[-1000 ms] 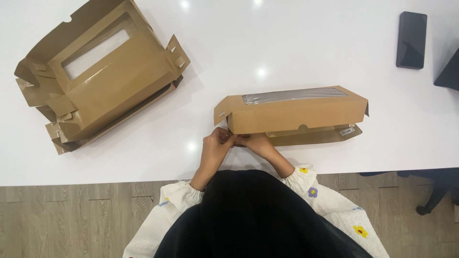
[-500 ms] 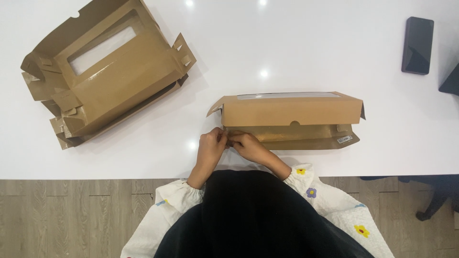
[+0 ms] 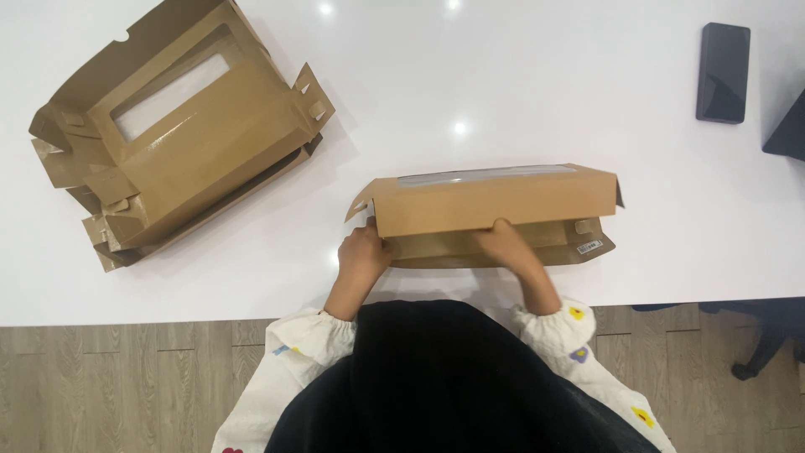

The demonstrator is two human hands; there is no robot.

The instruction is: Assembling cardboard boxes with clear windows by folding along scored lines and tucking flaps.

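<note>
The left hand (image 3: 362,256) pinches the corner flap of the long brown cardboard window box (image 3: 490,201); the right hand (image 3: 507,243) presses flat beneath its front panel. Best to keep both edges aligned while folding.

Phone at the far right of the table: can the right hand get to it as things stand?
Probably yes. The phone lies apart on the bare white table, nothing covering it. But the right hand rests on the cardboard box, which stands between them, so it must reach over.
</note>
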